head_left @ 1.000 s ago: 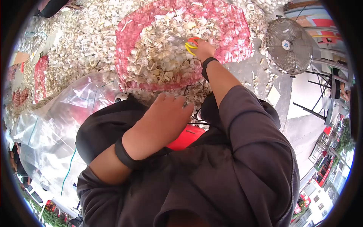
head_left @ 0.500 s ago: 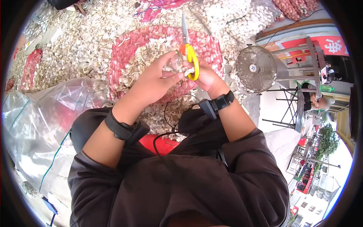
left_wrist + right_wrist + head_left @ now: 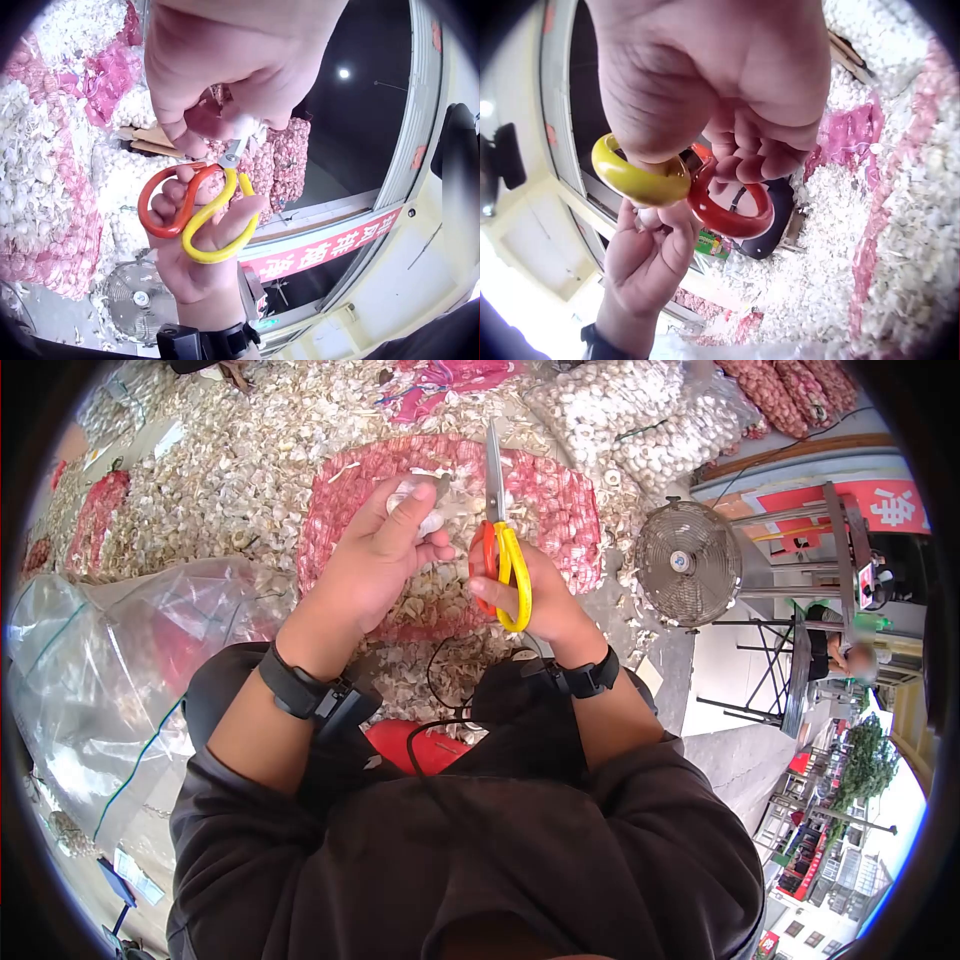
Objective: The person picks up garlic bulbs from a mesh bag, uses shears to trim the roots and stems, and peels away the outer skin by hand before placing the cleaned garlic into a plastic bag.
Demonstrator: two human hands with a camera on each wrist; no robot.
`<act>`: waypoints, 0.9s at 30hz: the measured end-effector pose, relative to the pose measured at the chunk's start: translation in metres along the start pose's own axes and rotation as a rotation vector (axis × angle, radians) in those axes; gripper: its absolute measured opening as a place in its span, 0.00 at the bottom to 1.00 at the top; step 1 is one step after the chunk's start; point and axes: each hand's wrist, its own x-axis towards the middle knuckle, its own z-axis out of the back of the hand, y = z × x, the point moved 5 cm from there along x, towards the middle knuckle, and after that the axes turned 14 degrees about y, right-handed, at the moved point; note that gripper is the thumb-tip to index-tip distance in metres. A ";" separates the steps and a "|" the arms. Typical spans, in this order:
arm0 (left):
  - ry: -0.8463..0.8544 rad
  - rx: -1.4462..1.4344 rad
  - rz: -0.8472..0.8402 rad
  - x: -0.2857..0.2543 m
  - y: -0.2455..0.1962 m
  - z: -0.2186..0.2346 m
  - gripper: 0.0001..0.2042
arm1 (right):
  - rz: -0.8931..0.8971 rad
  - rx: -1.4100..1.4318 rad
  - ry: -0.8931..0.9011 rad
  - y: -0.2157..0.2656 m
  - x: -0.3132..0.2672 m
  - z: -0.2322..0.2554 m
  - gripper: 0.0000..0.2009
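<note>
My left hand (image 3: 370, 575) pinches a white garlic bulb (image 3: 430, 522) between thumb and fingers, above the heap of garlic. Just to its right, my right hand (image 3: 548, 595) grips a pair of scissors (image 3: 513, 570) by the red and yellow handles, with the blades pointing away from my body. In the left wrist view the right thumb passes through the yellow loop (image 3: 217, 225) and fingers through the red one. There the blades lie close to the left fingertips, and the bulb is mostly hidden. The right wrist view shows the left palm (image 3: 649, 259) beyond the handles.
Below the hands lies a red mesh bag (image 3: 325, 540) with garlic and trimmings on it. Garlic scraps (image 3: 240, 490) spread widely left and beyond. A fan (image 3: 690, 565) stands at right, a clear plastic sheet (image 3: 100, 680) at left. A black cable (image 3: 430, 730) crosses my lap.
The right hand, over the heap with the scissors a second ago, has come back towards my body. The left hand has risen from my lap, met the scissors, then moved slightly apart holding the garlic bulb.
</note>
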 end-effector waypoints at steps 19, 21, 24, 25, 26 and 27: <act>0.030 -0.143 -0.184 0.011 -0.013 0.007 0.12 | -0.119 -0.488 -0.169 -0.009 -0.004 -0.016 0.44; 0.003 -0.136 -0.189 0.010 -0.012 0.001 0.13 | -0.103 -0.562 -0.215 -0.002 -0.004 -0.018 0.43; -0.030 0.045 -0.133 0.011 0.001 0.012 0.18 | -0.218 -0.615 -0.253 0.004 -0.003 -0.017 0.38; -0.047 0.092 -0.122 0.011 0.004 0.013 0.19 | -0.171 -0.624 -0.302 0.004 -0.003 -0.016 0.35; -0.074 0.120 -0.122 0.010 0.006 0.011 0.20 | -0.123 -0.632 -0.352 0.001 -0.003 -0.014 0.33; -0.101 0.148 -0.124 0.010 0.007 0.010 0.22 | -0.075 -0.640 -0.402 0.000 -0.003 -0.011 0.30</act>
